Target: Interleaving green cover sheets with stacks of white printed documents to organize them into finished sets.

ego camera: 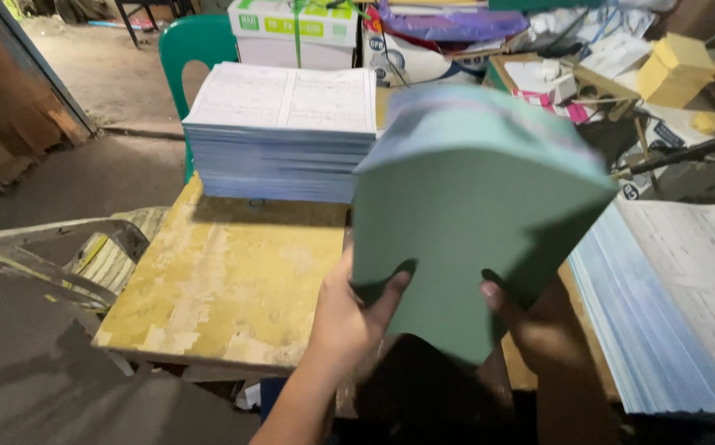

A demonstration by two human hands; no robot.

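Matt green paper stack (473, 214), worn yellow-painted wooden table (226, 280), glossy green plastic chair (197, 45)

Head cam only, looks down-fwd, close over yellow table (226, 272).

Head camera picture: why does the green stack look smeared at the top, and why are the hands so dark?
Head view: the green paper stack is motion-blurred along its upper edge; the left hand and right hand sit in its shadow; the printed pile behind is sharp and brightly lit.
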